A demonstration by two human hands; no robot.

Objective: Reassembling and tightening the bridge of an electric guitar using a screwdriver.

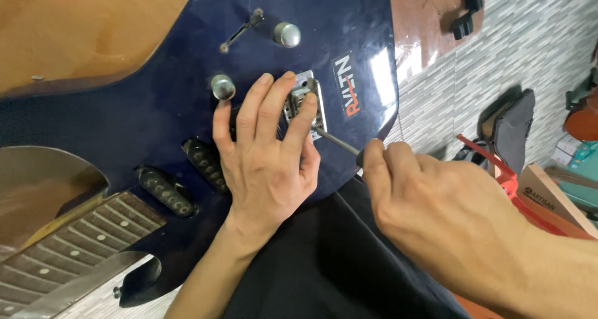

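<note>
Bridge (305, 101), the metal plate on the blue guitar (156, 95), and we've got both hands right on it. Our left hand (265, 151) lies flat on the guitar's face, fingers spread, fingertips pressing on the bridge itself. Our right hand (436, 200) is clenched around a screwdriver (336, 141), handle buried in the fist, the thin shaft angled up so its tip meets the bridge's lower edge.

We'd judge the bridge stiff, small and hard, metal through and through; it looks best steadied from above by fingertips, as it is. The glossy body seems slick and easily scratched, so the tool tip wants care. The guitar is likely hefty, and it lies across our lap on dark cloth (336, 263).

Counting outward: one bridge, one screwdriver, two round metal knobs (223, 87), one slotted switch (242, 29) above them. Two black pickups (165, 191) show clearly; a third may hide under our palm, we cannot tell. One fretted neck (68, 244) runs off lower left. Over on the right, a red frame (498, 169) and a cardboard box (548, 197) sit on the tiled floor (498, 51).
</note>
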